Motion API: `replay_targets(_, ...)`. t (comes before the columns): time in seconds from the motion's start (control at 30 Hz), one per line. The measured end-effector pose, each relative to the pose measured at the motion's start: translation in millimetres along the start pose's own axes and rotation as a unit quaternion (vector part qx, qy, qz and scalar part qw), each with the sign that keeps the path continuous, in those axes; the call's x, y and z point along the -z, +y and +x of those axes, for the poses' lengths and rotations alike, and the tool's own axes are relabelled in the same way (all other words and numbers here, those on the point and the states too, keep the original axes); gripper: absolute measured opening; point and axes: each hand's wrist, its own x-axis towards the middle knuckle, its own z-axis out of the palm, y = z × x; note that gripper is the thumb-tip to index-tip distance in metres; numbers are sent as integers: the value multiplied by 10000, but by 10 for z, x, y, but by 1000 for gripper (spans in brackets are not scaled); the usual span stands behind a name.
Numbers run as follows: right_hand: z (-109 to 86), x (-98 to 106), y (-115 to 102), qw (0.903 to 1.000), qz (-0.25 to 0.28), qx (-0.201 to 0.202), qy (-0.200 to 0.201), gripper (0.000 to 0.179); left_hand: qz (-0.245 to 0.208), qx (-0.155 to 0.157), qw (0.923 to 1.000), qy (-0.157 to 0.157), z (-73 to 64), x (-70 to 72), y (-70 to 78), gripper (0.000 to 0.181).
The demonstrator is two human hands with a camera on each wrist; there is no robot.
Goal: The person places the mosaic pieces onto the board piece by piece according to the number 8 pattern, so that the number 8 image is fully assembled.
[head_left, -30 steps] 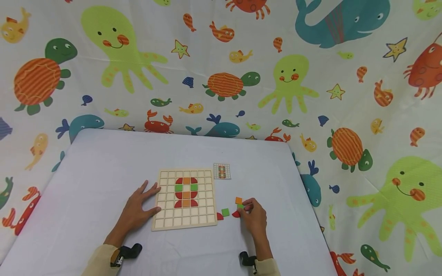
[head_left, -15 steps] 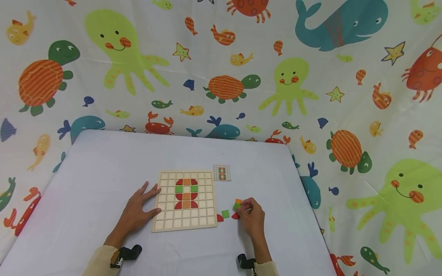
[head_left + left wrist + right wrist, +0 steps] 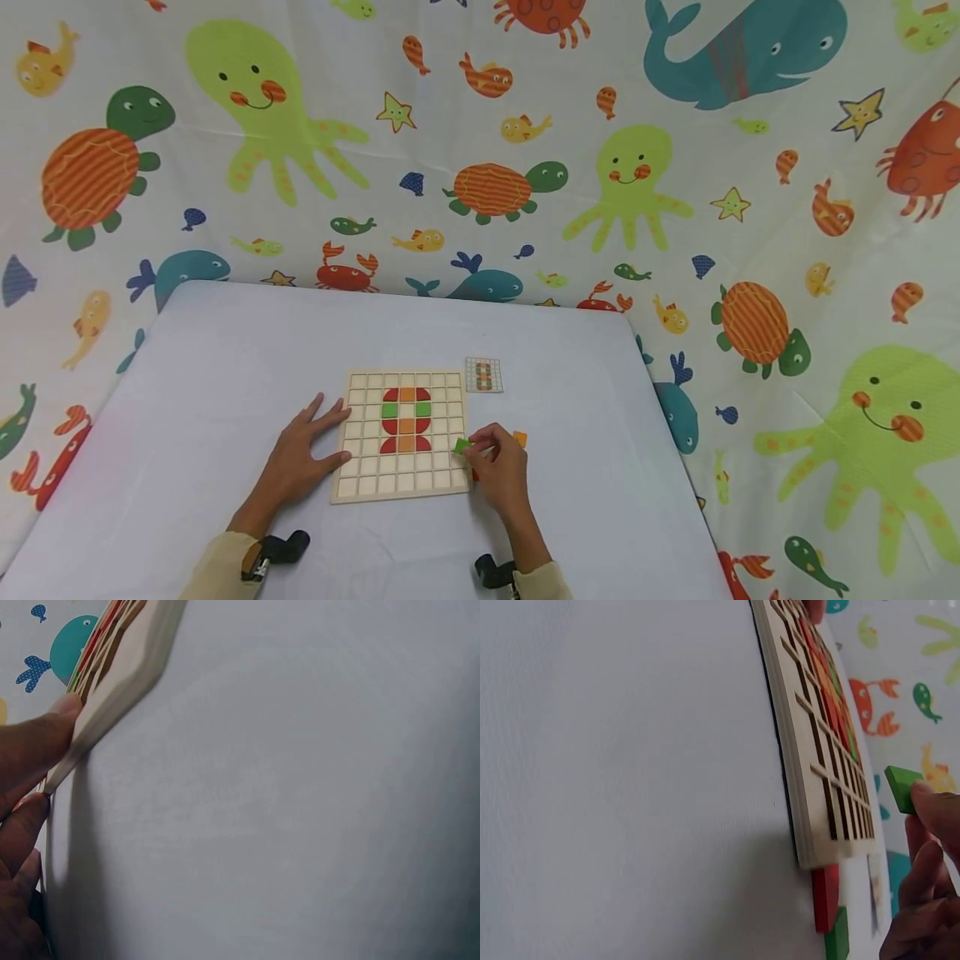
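Note:
My right hand (image 3: 498, 471) pinches a green square tile (image 3: 462, 446) between thumb and fingers, over the right edge of the wooden grid board (image 3: 375, 483). In the right wrist view that green tile (image 3: 903, 787) is held raised above the board's level. Red, orange and green pieces form a pattern in the board's middle columns, with red rounded ones (image 3: 423, 446) at its lower end. With fingers spread, my left hand (image 3: 296, 458) rests against the board's left edge. The left wrist view shows the thumb (image 3: 67, 709) touching the board's rim.
An orange square tile (image 3: 521, 438) lies to the right, partly behind the right hand. By the board's near right corner lie a red piece (image 3: 825, 896) and another green tile (image 3: 838, 934). A small pattern card (image 3: 483, 375) lies beyond the board's right side.
The right hand has picked up the green tile from beside the orange one and carried it left to the board's edge. The left hand has stayed in place.

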Motion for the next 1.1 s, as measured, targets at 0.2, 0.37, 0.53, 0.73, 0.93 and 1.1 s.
replay_targets(0.2,-44,-254,-116,9994,126,70,-327,18,16,-21,10000,6,0,5,18,78)
replay_targets(0.37,-91,-402,-219,9985,110,113,-533,18,24,-87,9999,91,-3,7,26,76)
replay_targets(0.53,-123,-567,-285,9975,-89,310,-628,18,40,-116,9999,117,1,-7,13,76)
replay_targets(0.73,-127,-796,-313,9953,-569,488,-608,20,-10,-36,10000,-16,14,-3,-6,79)
replay_targets(0.93,-127,-914,-327,9913,-1047,599,-535,21,-11,-70,10000,-1,15,-18,-20,78)
replay_targets(1.1,-132,-936,-346,9894,-1232,499,-580,18,-45,-82,10000,23,12,-11,-18,77)
